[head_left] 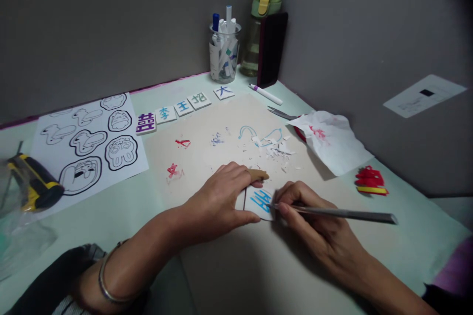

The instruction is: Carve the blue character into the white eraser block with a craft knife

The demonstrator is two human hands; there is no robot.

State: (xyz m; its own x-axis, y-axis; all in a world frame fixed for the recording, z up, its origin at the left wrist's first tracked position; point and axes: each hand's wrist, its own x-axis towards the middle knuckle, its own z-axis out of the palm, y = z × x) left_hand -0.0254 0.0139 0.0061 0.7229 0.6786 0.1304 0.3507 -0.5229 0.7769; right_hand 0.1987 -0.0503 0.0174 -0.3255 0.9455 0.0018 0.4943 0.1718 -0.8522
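- Grasping a small white block with blue strokes on its face [263,203] in the left hand [221,202], thumb along the near edge, fingers across the far side.
- Bearing a tan, sheath-like covering [258,175] on a finger of that hand; cannot tell its material.
- Clasping a slim grey metal tool [347,214] pen-fashion in the right hand [314,219], with the tip close to the block's edge on that side; cannot tell touching from just apart.
- Having the block directly between both hands, over a beige sheet [207,157].
- Judging from loose white shavings [279,151] beyond the hands, probably well into cutting, with the held block seemingly unfinished.
- Showing blue strokes plainly on the block; cannot make out the depth of any grooves.
- Counting five square white tiles with coloured characters [183,108] beyond the left hand, four close together and one apart; cannot tell inked from carved on most.
- Noting smeared red marks [183,143] and purple specks [217,139] just beyond the left hand, likely from test prints already made.
- Spotting crumpled white paper with red stains [328,140] beyond the right hand, lying partly over red-handled metal scissors [281,113].
- Remaining, by this judgement: more work on the block, plus uncleared shavings.
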